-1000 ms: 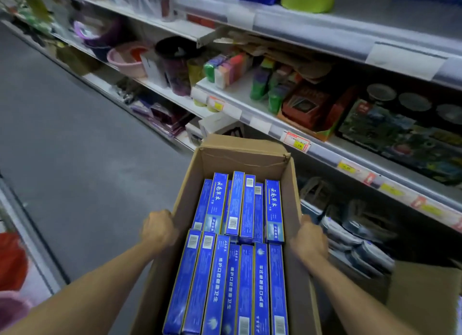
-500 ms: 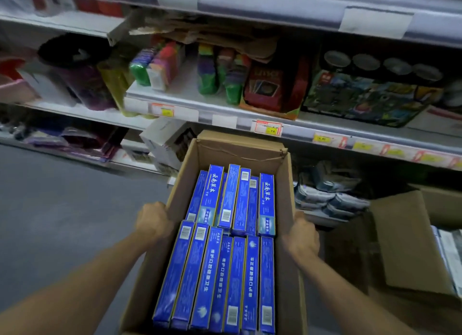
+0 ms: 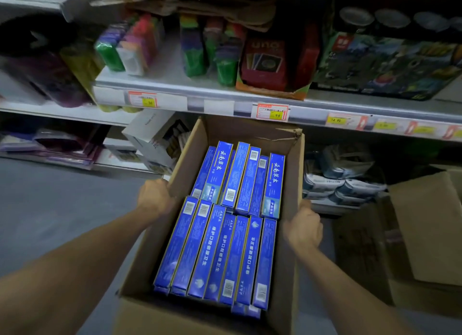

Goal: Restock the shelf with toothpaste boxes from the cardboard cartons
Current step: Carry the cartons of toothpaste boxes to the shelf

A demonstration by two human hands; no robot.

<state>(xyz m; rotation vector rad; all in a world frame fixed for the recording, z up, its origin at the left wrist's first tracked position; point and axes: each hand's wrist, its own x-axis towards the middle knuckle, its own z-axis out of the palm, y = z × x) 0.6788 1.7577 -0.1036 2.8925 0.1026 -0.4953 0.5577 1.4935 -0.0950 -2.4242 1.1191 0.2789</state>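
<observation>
- Both hands, left hand (image 3: pixel 153 197) and right hand (image 3: pixel 303 228), grip the carton (image 3: pixel 291 247) of toothpaste boxes (image 3: pixel 225 247), fingers curled on its sides.
- Carton now faces the shelf (image 3: pixel 225 94), closer than before; unloading seems next.

Blue boxes (image 3: pixel 226 224) in brown carton (image 3: pixel 291 254), colourful shelf stock behind.
Boxes deep blue, white characters, white barcode patches, pale blue-white panel at some ends, thin yellowish edges. Carton plain brown cardboard; second carton (image 3: pixel 430 224) at right same brown. Shelf (image 3: pixel 225 97) pale grey-white; price tags (image 3: pixel 272 111) red-bordered white with yellow squares, others further right yellow with red. On shelf: packs (image 3: pixel 110 52) green, purple, pink, orange; card box (image 3: pixel 265 62) red with black cards printed on it, in a tray with orange and green edges; big box (image 3: pixel 390 64) dark green, busy multicolour print. Floor (image 3: pixel 50 209) flat grey. Lower shelf bags (image 3: pixel 345 184) white and dark blue.
</observation>
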